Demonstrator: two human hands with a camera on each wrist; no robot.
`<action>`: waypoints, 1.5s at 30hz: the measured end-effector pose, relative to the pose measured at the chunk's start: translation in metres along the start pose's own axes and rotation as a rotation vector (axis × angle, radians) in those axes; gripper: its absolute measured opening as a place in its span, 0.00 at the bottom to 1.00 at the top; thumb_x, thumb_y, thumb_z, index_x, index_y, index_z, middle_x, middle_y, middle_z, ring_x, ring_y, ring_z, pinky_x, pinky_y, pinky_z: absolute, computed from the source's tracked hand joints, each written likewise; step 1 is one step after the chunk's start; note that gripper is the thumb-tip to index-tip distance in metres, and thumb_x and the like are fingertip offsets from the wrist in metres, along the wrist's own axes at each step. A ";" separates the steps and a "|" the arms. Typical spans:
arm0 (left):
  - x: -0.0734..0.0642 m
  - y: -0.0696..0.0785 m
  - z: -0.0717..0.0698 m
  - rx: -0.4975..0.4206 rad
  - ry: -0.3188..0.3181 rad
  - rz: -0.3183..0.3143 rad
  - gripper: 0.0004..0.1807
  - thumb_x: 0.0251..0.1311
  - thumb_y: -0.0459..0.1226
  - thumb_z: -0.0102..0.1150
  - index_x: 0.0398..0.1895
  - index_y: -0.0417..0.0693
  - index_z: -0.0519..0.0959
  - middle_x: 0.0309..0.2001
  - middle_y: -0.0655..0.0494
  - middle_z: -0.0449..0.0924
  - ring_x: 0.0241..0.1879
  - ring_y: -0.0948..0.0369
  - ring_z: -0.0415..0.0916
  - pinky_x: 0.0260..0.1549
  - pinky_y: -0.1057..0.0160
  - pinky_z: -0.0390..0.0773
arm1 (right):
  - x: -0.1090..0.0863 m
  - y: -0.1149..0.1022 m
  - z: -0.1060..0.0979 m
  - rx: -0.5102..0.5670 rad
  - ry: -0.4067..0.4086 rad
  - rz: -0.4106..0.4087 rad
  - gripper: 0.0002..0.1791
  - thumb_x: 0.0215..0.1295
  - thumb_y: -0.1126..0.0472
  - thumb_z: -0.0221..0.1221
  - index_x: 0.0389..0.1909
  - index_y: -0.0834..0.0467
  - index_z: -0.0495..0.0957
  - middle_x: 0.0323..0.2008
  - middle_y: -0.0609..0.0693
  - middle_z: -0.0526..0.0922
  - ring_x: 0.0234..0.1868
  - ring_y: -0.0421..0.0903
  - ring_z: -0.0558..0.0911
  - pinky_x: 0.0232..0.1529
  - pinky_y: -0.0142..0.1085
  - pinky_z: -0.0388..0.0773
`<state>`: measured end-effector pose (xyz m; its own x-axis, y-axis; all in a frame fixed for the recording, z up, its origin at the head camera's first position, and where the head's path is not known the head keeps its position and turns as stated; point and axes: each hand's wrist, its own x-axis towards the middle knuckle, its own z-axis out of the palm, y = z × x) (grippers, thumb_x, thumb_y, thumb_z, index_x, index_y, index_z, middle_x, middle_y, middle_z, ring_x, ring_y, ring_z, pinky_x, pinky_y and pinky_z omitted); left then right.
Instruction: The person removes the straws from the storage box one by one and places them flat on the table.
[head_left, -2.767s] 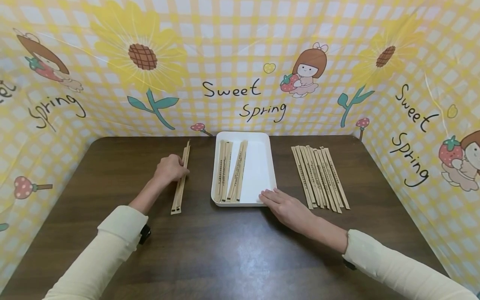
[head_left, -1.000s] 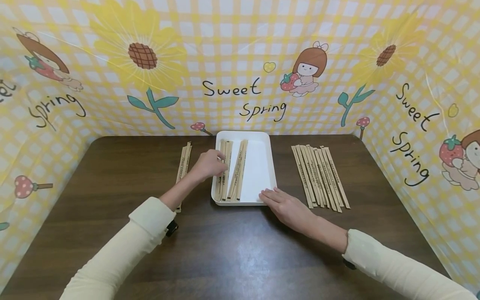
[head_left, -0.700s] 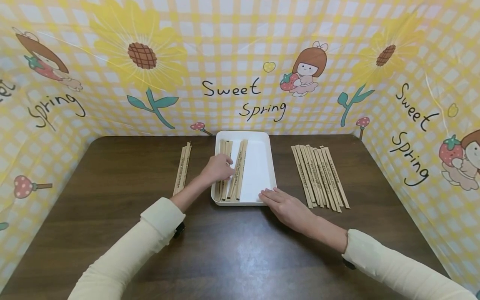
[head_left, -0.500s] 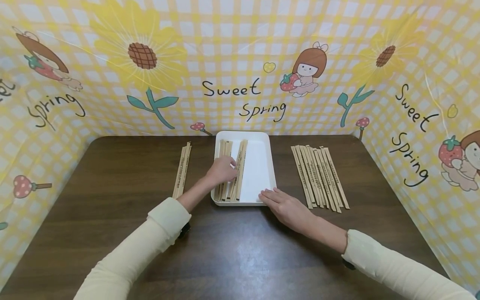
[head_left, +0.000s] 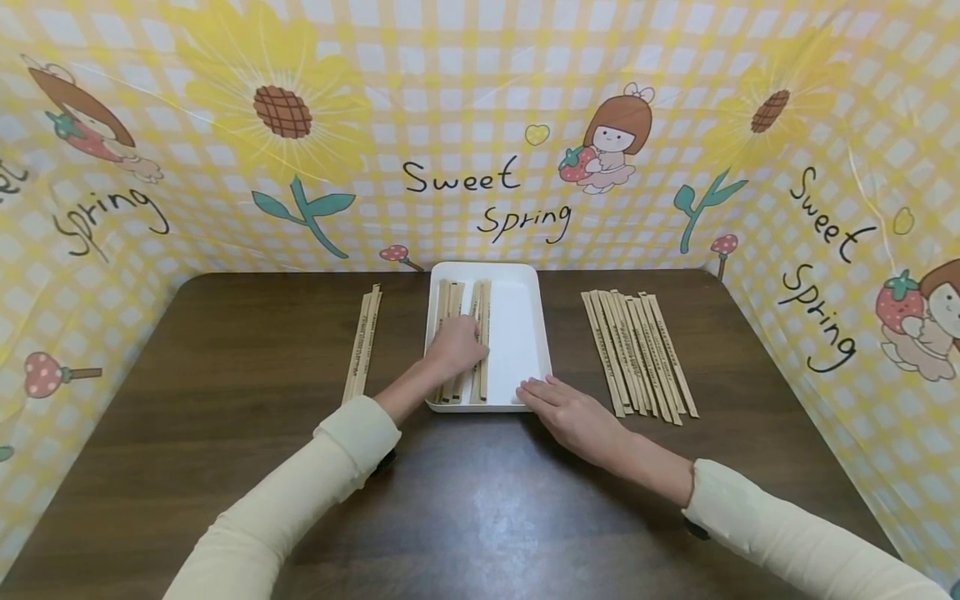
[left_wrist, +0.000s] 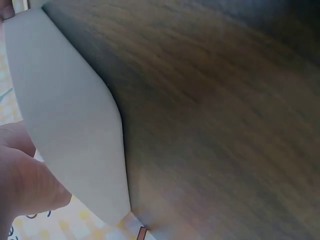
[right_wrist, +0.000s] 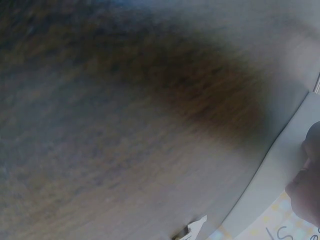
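Note:
In the head view a white tray (head_left: 517, 333) holds two groups of long thin sticks in tan printed paper wrappers. My left hand (head_left: 456, 346) reaches into it, pinching the right-hand group of paper-wrapped sticks (head_left: 482, 300), which lies nearly straight along the tray. Part of the left-hand group (head_left: 450, 298) is hidden behind that hand. My right hand (head_left: 573, 417) rests with straight fingers on the tray's near right corner. The left wrist view shows the thumb (left_wrist: 37, 187) beyond the tray's side wall; fingers (right_wrist: 302, 192) show over the wall in the right wrist view.
A few more wrapped sticks (head_left: 363, 342) lie left of the tray, partly behind the left forearm. Several others form a slanted row (head_left: 637, 354) on the right of the dark wooden table (head_left: 480, 508). A patterned yellow cloth (head_left: 450, 100) encloses the table's back and sides.
My left hand has left the sticks on the left and moved right into the tray. The tray's right-hand group, slanted before, now lies straighter. My right hand has stayed in place.

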<state>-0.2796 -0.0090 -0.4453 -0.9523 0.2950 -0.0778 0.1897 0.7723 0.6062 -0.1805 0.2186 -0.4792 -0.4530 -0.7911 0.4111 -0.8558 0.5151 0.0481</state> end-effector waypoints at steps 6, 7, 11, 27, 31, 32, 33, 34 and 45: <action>0.001 0.002 0.003 0.044 0.027 -0.008 0.21 0.56 0.29 0.60 0.13 0.48 0.61 0.12 0.59 0.58 0.12 0.65 0.56 0.11 0.68 0.57 | 0.000 0.000 0.000 0.021 0.003 0.005 0.24 0.58 0.74 0.66 0.57 0.70 0.78 0.56 0.62 0.81 0.59 0.54 0.79 0.63 0.48 0.71; 0.001 0.002 0.003 0.043 0.031 -0.004 0.20 0.56 0.29 0.60 0.13 0.48 0.61 0.12 0.59 0.59 0.12 0.65 0.56 0.11 0.68 0.58 | 0.000 0.000 0.000 0.025 0.003 0.004 0.24 0.58 0.74 0.66 0.57 0.70 0.78 0.55 0.62 0.81 0.59 0.54 0.79 0.63 0.49 0.71; 0.001 0.004 0.004 0.057 0.039 0.024 0.21 0.54 0.26 0.58 0.12 0.48 0.61 0.12 0.58 0.57 0.12 0.64 0.55 0.11 0.68 0.58 | 0.000 0.001 0.001 0.032 0.002 -0.001 0.24 0.58 0.75 0.65 0.57 0.71 0.78 0.55 0.62 0.81 0.59 0.55 0.79 0.62 0.50 0.72; 0.007 0.014 0.010 0.125 0.015 0.001 0.22 0.56 0.29 0.62 0.11 0.49 0.63 0.11 0.57 0.62 0.12 0.63 0.61 0.10 0.68 0.62 | 0.000 0.000 0.001 0.010 -0.001 0.008 0.25 0.56 0.74 0.67 0.57 0.71 0.77 0.56 0.62 0.81 0.59 0.54 0.79 0.63 0.47 0.71; 0.007 0.016 0.011 0.143 0.010 0.003 0.20 0.56 0.28 0.62 0.12 0.47 0.65 0.12 0.54 0.66 0.12 0.61 0.64 0.11 0.67 0.65 | 0.000 0.000 0.001 0.006 0.002 0.007 0.26 0.56 0.74 0.68 0.57 0.71 0.78 0.56 0.62 0.81 0.59 0.54 0.79 0.63 0.48 0.72; 0.007 0.016 0.011 0.148 0.007 0.005 0.19 0.56 0.28 0.62 0.13 0.47 0.66 0.13 0.54 0.68 0.12 0.61 0.65 0.12 0.67 0.66 | 0.000 0.000 0.001 0.005 0.004 0.007 0.26 0.56 0.74 0.68 0.57 0.70 0.78 0.56 0.62 0.81 0.59 0.54 0.79 0.62 0.48 0.72; 0.007 0.017 0.011 0.154 0.007 0.010 0.18 0.56 0.27 0.62 0.14 0.46 0.67 0.13 0.53 0.69 0.13 0.60 0.66 0.12 0.66 0.67 | -0.001 0.000 0.001 0.005 0.006 0.007 0.26 0.56 0.74 0.67 0.57 0.70 0.78 0.56 0.62 0.81 0.59 0.54 0.79 0.62 0.48 0.72; 0.007 0.017 0.011 0.160 0.008 0.013 0.17 0.55 0.27 0.62 0.14 0.45 0.68 0.15 0.52 0.70 0.14 0.60 0.67 0.13 0.66 0.68 | -0.001 0.001 0.001 0.005 0.007 0.007 0.26 0.56 0.74 0.67 0.57 0.70 0.78 0.56 0.62 0.81 0.59 0.54 0.79 0.62 0.48 0.72; 0.008 0.015 0.010 0.172 0.001 0.015 0.17 0.55 0.29 0.64 0.16 0.46 0.67 0.14 0.55 0.66 0.15 0.61 0.64 0.13 0.66 0.66 | -0.001 0.001 0.001 0.007 0.005 0.007 0.24 0.57 0.74 0.66 0.57 0.70 0.78 0.56 0.62 0.81 0.59 0.54 0.79 0.63 0.48 0.72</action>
<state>-0.2821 0.0105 -0.4443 -0.9493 0.3065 -0.0693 0.2417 0.8530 0.4626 -0.1812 0.2199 -0.4806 -0.4574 -0.7859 0.4162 -0.8544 0.5181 0.0393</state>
